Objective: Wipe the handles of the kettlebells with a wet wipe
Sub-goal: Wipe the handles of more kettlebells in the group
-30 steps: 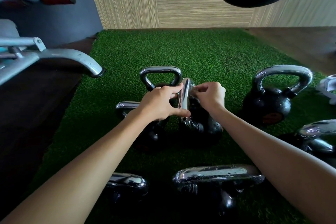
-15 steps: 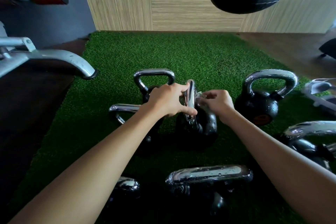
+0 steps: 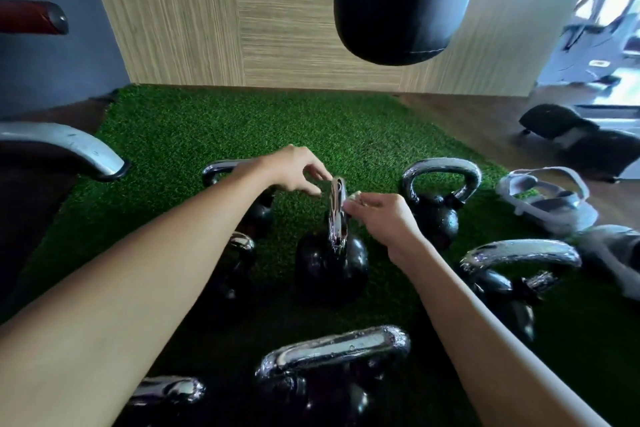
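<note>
Several black kettlebells with chrome handles stand on the green turf mat (image 3: 214,128). The middle kettlebell (image 3: 330,263) shows its handle (image 3: 337,208) edge-on. My right hand (image 3: 384,215) pinches a small white wet wipe (image 3: 354,197) against the handle's right side near the top. My left hand (image 3: 298,168) hovers just left of the handle top, fingers curled and apart, barely touching it or just clear of it. Other kettlebells stand at the right (image 3: 440,198), far right (image 3: 512,274), front (image 3: 332,357) and behind my left arm (image 3: 221,170).
A black punching bag (image 3: 401,0) hangs above the mat's far edge. A grey machine leg (image 3: 69,146) juts in from the left, with a red-padded bar (image 3: 31,17) above it. Light sandals (image 3: 543,198) lie at the right, on the mat's edge.
My left hand has let go of the handle and lifted up and back. My right hand with the wipe stays at the handle's right side. The view has tilted upward.
</note>
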Demonstrator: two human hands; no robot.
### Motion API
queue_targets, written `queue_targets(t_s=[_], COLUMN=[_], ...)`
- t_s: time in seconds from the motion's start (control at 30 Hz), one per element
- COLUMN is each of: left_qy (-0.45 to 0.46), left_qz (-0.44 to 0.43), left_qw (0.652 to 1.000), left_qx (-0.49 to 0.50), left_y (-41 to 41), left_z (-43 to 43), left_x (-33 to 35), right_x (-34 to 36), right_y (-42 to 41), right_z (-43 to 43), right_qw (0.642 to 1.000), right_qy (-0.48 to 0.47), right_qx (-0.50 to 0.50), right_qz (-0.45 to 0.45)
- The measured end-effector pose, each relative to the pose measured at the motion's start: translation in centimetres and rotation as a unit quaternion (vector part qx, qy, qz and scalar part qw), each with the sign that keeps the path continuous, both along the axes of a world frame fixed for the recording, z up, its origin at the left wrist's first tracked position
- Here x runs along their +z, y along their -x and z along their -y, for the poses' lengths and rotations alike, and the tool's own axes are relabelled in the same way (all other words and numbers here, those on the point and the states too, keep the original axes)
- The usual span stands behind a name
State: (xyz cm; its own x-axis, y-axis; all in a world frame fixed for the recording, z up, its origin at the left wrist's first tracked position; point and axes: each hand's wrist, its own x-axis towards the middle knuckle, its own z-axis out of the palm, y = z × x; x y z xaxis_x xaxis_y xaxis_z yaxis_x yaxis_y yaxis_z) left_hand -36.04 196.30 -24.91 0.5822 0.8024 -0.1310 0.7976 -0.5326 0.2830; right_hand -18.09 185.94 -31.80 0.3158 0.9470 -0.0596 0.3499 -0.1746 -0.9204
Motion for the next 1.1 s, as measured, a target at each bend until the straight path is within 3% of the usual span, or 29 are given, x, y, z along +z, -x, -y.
queue_targets(t_s=[0.17, 0.47, 1.1], left_qy=[0.008, -0.043, -0.147], left_qz=[-0.049, -0.051, -0.051], left_qw=[0.999, 0.994, 0.988], left_qx=[-0.012, -0.085, 0.021], left_y=[-2.1, -3.7, 2.2], left_z=[-3.0, -4.7, 0.5], left_x=[-1.1, -2.9, -3.7], right_x=[-0.7, -0.9, 0.7], right_y=[2.0, 2.2, -2.6], right_z=[1.9, 1.8, 1.4], right_qw=[0.988, 0.983, 0.954], right_qy=[0.017, -0.01, -0.037], right_qx=[0.014, 0.01, 0.035], right_qz=[0.156, 0.18, 0.294])
